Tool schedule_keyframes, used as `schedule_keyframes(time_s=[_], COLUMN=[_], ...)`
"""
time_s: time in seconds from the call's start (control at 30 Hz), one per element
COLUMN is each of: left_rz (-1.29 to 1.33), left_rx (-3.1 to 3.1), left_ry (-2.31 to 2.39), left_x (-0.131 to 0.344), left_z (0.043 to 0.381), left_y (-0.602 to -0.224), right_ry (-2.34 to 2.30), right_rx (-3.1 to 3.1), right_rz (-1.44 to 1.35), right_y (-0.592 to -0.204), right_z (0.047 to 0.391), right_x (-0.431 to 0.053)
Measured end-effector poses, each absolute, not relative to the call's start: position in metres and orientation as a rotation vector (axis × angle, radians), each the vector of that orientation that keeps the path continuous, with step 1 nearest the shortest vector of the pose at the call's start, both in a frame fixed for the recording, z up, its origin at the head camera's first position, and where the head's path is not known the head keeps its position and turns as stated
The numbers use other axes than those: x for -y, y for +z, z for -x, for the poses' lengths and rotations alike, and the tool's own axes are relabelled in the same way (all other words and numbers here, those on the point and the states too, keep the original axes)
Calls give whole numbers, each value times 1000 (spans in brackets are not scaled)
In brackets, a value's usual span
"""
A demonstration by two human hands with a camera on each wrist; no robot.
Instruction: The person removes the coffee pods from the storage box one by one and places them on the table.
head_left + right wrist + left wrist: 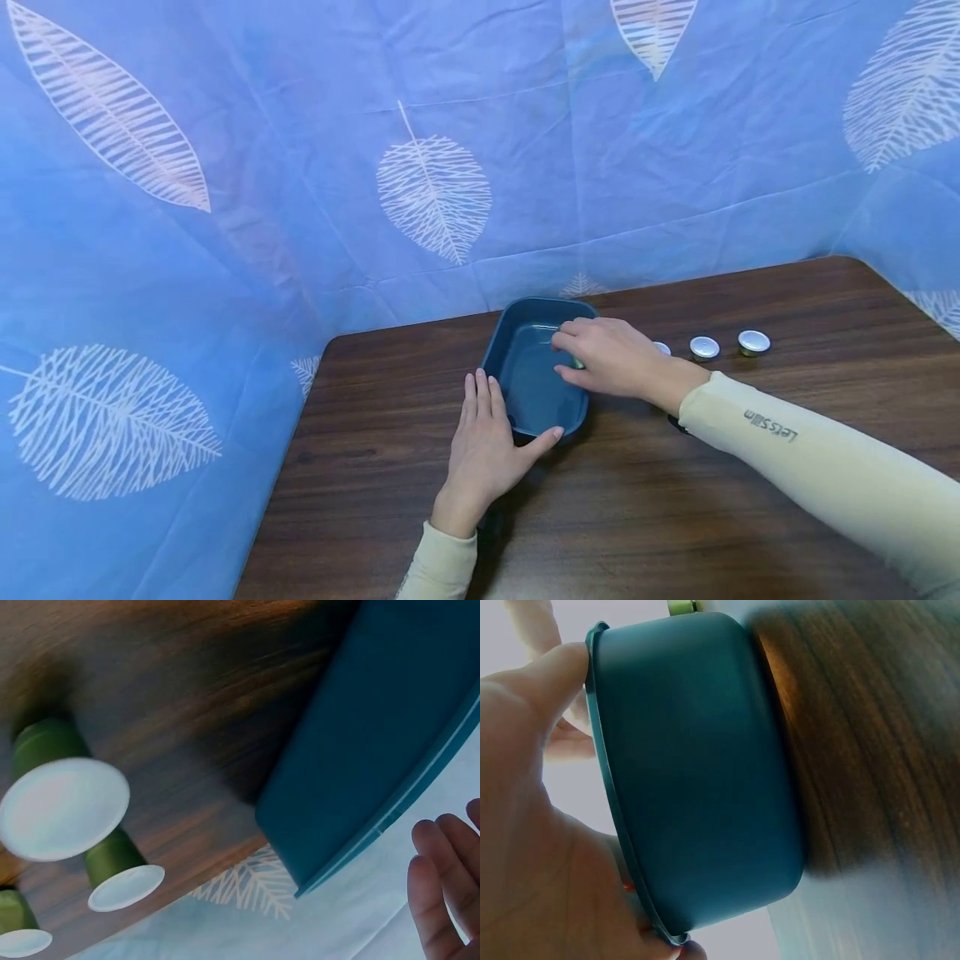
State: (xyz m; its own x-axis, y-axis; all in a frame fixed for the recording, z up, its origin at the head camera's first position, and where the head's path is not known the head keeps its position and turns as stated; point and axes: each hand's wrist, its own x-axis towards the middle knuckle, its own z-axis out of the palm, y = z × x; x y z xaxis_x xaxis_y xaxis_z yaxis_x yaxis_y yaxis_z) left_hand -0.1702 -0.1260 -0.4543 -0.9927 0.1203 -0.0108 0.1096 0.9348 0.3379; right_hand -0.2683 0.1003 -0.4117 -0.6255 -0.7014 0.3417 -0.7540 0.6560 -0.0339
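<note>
three pods stand beside the tub; left grip, straight-fingered, touches it; right grip pinches something green

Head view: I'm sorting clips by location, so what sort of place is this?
Probably an indoor corner set up for tabletop work or filming: a leaf-print blue cloth hangs behind a wood-grain table, on which a dark blue basin stands.

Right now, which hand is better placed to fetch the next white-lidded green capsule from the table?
Probably the right hand: it is nearer the standing capsules, though a green item shows between its fingers and thumb. The left hand is farther off, touching the blue-green tub.
</note>
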Motion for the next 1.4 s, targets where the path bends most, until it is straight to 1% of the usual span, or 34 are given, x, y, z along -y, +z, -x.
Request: schedule_keyframes(time_s=[0.5,0.73,1.13,1.4], left_rz=[-193,-203,-200,-190], left_rx=[-3075,-3086,-3077,-3057], left_ry=[515,500,498,546], left_x=[125,124,126,126], left_z=[170,170,172,172], left_y=[-455,-456,-455,-454], right_ry=[193,137,361,297], right_rx=[2720,2796,2949,2957], right_rz=[-1180,-1126,-1003,-999], right_y=[-431,-434,-441,-437], right_z=[275,276,280,279], right_x=[-87,-85,-80,-79])
